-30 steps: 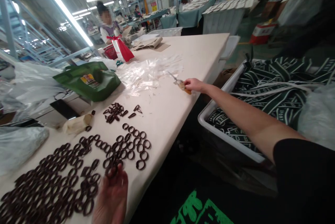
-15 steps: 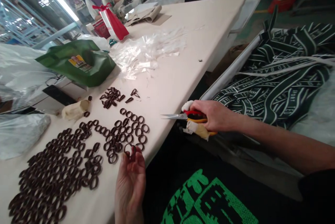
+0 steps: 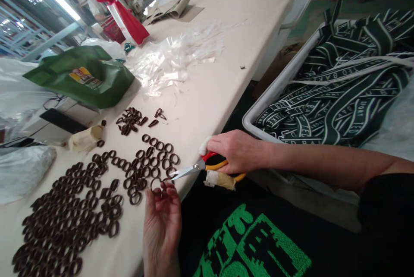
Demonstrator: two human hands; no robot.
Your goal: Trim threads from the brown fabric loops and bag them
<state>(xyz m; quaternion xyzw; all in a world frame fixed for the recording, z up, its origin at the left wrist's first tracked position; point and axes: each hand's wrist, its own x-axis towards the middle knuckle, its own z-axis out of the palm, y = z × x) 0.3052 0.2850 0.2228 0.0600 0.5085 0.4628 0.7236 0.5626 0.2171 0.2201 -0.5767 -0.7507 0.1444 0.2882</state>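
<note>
Lower centre of the frame: the left hand (image 3: 161, 221) pinches a small dark brown band loop (image 3: 157, 184) by its lower edge, at the surface's (image 3: 220, 78) near edge. It looks light and floppy. The right hand (image 3: 236, 151) grips scissors (image 3: 197, 167), blades parted, tips at the loop.

A glossy green plastic bag (image 3: 80, 79) lies on the pale bench (image 3: 246, 22), left of a heap of clear plastic wrappers (image 3: 171, 59). A red paper gift bag (image 3: 129, 22) stands beyond. Right of the bench, a white plastic bin (image 3: 274, 91) holds green-and-white lettered straps (image 3: 339, 91).
</note>
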